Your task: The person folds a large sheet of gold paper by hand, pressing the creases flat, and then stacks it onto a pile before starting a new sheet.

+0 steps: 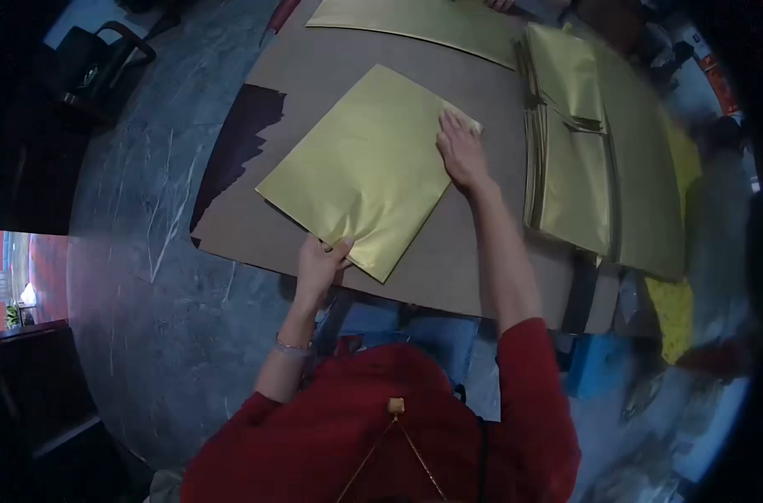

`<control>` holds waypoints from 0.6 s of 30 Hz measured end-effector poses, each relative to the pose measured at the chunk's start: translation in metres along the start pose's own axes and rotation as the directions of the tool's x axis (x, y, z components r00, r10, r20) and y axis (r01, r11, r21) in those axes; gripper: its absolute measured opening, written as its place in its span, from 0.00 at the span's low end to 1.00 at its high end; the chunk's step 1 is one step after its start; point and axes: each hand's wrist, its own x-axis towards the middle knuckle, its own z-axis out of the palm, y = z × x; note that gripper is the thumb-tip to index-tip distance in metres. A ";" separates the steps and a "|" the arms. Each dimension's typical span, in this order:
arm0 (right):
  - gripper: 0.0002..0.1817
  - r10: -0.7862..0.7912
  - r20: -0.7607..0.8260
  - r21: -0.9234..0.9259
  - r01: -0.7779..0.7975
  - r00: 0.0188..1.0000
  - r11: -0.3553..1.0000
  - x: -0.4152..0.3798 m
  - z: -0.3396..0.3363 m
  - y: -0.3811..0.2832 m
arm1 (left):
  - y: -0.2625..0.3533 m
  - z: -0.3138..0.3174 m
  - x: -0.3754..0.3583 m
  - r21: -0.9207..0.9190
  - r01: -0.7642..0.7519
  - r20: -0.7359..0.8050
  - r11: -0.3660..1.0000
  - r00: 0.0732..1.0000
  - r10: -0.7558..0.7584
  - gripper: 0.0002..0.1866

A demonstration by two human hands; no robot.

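A gold paper sheet [360, 147] lies at a slant on the cardboard-covered table in front of me. My left hand [319, 265] pinches its near edge, thumb on top, and creases fan out from that grip. The fingers under the paper are hidden. My right hand [462, 151] rests on the sheet's right corner, its fingers stretched out and pressing lightly on the surface.
To the right stands a stack of folded gold sheets [572, 180] beside a larger gold sheet [645, 168]. Another gold sheet [423, 21] lies along the far side, where another person's hand [500, 4] shows. The table's cardboard top [247, 230] has a torn dark patch at left.
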 end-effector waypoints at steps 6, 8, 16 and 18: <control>0.30 0.084 -0.039 -0.018 -0.085 0.996 0.996 0.025 0.004 0.039 | 0.014 0.009 -0.010 -0.056 -0.030 -0.020 0.998 0.999 0.029 0.18; 0.30 0.127 -0.052 -0.075 -0.131 0.991 0.989 0.032 0.007 0.051 | 0.013 0.007 -0.010 -0.089 -0.030 -0.033 0.996 0.999 0.027 0.18; 0.29 0.017 -0.275 -0.060 -0.035 0.961 0.998 -0.013 -0.013 0.017 | 0.011 0.011 -0.012 -0.127 -0.038 0.002 0.991 0.999 0.039 0.18; 0.30 -0.098 -0.187 -0.003 0.099 0.978 0.995 -0.061 -0.035 -0.016 | 0.016 0.015 -0.016 -0.154 -0.004 -0.005 0.988 1.000 0.003 0.18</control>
